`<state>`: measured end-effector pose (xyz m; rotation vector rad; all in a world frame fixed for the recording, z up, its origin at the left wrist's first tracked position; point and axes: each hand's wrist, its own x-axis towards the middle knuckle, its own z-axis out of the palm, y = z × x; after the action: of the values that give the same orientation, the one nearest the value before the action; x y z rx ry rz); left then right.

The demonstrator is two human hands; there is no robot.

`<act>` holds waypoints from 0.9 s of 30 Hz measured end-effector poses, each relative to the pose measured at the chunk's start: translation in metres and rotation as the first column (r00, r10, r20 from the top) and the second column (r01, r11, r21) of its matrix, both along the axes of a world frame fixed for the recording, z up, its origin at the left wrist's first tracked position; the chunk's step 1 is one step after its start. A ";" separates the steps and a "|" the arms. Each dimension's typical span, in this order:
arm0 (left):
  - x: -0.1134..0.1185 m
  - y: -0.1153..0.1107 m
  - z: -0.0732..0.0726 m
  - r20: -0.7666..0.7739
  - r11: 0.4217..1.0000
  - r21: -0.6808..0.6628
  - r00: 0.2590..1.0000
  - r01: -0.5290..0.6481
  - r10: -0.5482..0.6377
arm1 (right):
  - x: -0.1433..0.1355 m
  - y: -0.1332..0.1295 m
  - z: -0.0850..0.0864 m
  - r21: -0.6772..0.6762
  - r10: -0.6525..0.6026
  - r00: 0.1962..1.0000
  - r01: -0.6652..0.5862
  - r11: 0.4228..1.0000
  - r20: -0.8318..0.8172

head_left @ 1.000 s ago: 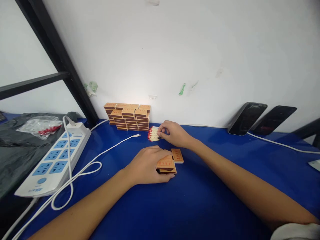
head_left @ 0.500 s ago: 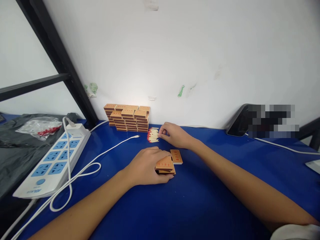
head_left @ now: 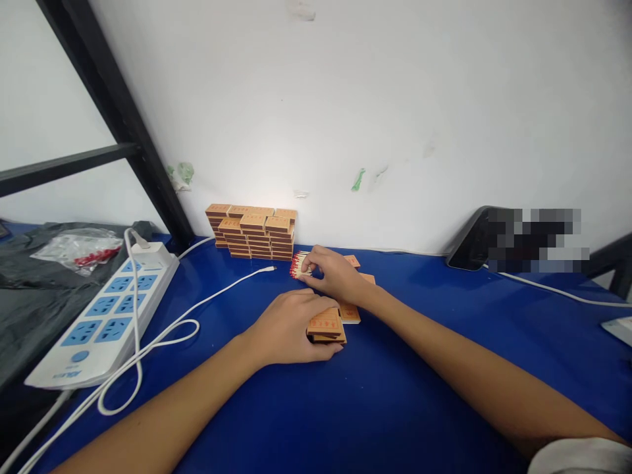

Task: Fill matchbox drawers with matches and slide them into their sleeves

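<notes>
My left hand [head_left: 293,329] is wrapped round a small stack of tan matchboxes [head_left: 324,321] with red print, resting on the blue table. My right hand [head_left: 332,273] reaches over to a pile of red-tipped matches [head_left: 297,264]. Its thumb and fingertips are pinched together on the near side of these matches; how many they grip cannot be made out. Beneath the right hand and wrist lie more matchboxes [head_left: 351,315], partly covered; another matchbox [head_left: 352,261] shows behind the hand.
Several stacked matchboxes [head_left: 257,238] form a block against the wall. A white power strip [head_left: 106,316] stands at the left with a looped white cable [head_left: 172,337]. A dark bag [head_left: 29,283] carries a clear plastic packet [head_left: 74,253]. A dark-screened device [head_left: 474,240] leans at the right.
My right hand has moved left and slightly toward me, onto the matches. Matchboxes behind its wrist now show, while the one nearest is partly covered. The left hand keeps its place.
</notes>
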<state>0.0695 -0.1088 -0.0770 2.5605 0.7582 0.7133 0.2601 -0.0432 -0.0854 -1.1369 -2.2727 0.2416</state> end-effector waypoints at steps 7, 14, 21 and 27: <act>-0.002 0.000 -0.001 -0.002 1.000 -0.016 1.000 0.001 -0.001 | -0.006 0.001 -0.004 0.054 -0.056 0.995 0.060 0.997 -0.082; -0.014 0.017 0.007 0.333 0.995 0.035 0.940 -0.092 0.076 | 0.006 -0.006 0.035 0.046 -0.105 0.984 0.113 0.993 -0.145; -0.029 0.054 -0.005 -0.073 0.797 0.329 0.828 -0.506 0.556 | 0.050 -0.045 0.139 0.407 -0.154 0.969 0.222 0.886 -0.193; -0.036 0.062 -0.011 -0.118 0.828 0.235 0.831 -0.508 0.544 | 0.109 -0.113 0.205 0.628 -0.202 0.848 0.505 0.593 -0.490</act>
<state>0.0334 -0.0466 -0.0883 2.6234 1.5755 0.7472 0.3691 -0.1563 0.1195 -0.9500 -1.4798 -0.5637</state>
